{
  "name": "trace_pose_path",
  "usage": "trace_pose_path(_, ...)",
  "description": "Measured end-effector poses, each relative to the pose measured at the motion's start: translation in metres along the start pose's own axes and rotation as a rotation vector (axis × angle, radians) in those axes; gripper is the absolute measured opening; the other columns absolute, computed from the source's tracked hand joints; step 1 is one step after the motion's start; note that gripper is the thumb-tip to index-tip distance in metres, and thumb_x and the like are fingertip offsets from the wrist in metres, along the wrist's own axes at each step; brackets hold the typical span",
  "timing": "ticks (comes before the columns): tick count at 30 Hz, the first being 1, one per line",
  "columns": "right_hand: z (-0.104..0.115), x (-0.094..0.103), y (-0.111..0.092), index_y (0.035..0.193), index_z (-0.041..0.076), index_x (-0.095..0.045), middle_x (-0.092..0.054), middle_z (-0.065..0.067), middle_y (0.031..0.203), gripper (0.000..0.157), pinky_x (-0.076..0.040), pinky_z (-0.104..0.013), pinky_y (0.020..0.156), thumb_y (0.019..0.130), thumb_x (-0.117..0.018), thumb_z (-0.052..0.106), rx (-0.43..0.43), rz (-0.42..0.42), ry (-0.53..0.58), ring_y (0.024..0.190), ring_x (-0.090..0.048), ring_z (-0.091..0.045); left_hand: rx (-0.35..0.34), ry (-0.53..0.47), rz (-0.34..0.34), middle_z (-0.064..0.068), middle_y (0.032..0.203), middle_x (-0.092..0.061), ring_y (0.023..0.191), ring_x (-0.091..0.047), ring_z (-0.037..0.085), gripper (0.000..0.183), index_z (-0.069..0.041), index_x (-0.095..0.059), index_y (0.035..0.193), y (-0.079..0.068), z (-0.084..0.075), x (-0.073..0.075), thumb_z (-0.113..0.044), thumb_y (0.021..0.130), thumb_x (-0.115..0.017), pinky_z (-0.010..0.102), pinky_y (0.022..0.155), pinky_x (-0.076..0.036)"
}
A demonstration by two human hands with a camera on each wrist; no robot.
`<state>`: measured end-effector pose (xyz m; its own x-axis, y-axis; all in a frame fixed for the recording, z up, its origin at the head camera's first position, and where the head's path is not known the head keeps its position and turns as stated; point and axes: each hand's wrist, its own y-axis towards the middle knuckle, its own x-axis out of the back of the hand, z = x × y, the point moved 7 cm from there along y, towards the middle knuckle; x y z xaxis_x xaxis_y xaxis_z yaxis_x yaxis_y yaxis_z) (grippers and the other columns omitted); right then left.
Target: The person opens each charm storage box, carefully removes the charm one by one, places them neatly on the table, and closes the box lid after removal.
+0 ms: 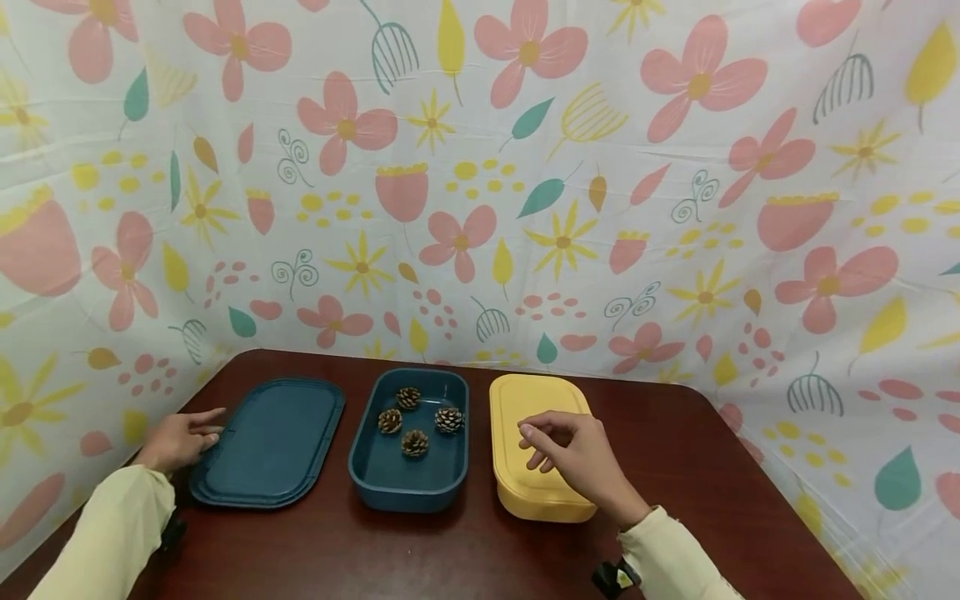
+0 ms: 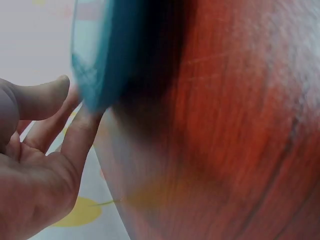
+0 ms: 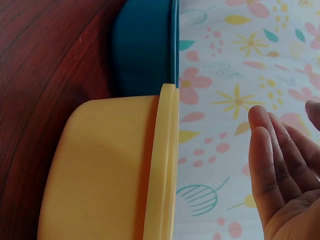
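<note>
Clearly, the flat, dark-blue, round-cornered plastic lid (image 1: 270, 442) lies on the reddish-brown, wood-grained worktop (image 1: 420, 558) just to the right of the left hand (image 1: 180, 440), its long axis running near to far with the far end leaning rightward. That hand is much the nearer of the two, and its fingers are extended, touching the lid's left edge rather than curling round it (how far any of them reach underneath, I cannot tell). Over on the other side, the right hand (image 1: 573, 454) hangs above the yellow, rounded-rectangular lidded box (image 1: 517, 475), its fingers loosely bent with the thumb apart from them in the right wrist view, holding nothing and clear of the box's top. Between lid and yellow box stands the deep, dark-blue, uncovered box (image 1: 408, 500), with four brown, scaly pine cones (image 1: 415, 443) inside, well apart from both hands.
</note>
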<state>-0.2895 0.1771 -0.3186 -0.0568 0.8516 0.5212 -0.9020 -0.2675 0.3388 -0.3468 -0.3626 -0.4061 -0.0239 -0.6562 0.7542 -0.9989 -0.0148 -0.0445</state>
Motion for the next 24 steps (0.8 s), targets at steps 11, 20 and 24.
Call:
trace_pose_path(11, -0.008, 0.022, 0.003, 0.108, 0.009, -0.076, -0.077, -0.017, 0.090, 0.025, -0.061, -0.030, 0.059, 0.098, -0.066, 0.030, 0.007, -0.046, -0.025, 0.064, -0.073, -0.016, -0.005, -0.207, 0.006, 0.040, 0.146, -0.041, 0.125, -0.058, 0.047, 0.059, 0.009, -0.022, 0.156, 0.003, -0.020, 0.009, -0.007, 0.105, -0.048, 0.045, 0.090, -0.060)
trace_pose_path(20, -0.024, 0.042, -0.003, 0.106, 0.007, -0.076, -0.076, -0.018, 0.088, 0.024, -0.061, -0.030, 0.058, 0.098, -0.068, 0.028, -0.039, -0.112, -0.051, 0.064, -0.073, -0.015, -0.160, -0.188, -0.080, 0.032, 0.148, -0.047, 0.126, -0.060, 0.042, 0.058, -0.004, -0.032, 0.157, -0.005, -0.070, 0.004, -0.026, 0.107, -0.051, 0.039, 0.091, -0.061)
trace_pose_path(24, -0.033, 0.045, -0.008, 0.102, 0.007, -0.076, -0.076, -0.017, 0.086, 0.022, -0.061, -0.031, 0.057, 0.097, -0.068, 0.026, -0.031, -0.161, -0.050, 0.063, -0.072, -0.015, -0.238, -0.215, -0.102, 0.028, 0.146, -0.052, 0.116, -0.068, 0.015, 0.056, -0.006, -0.039, 0.155, -0.009, -0.101, 0.000, -0.022, 0.104, -0.056, 0.029, 0.086, -0.062)
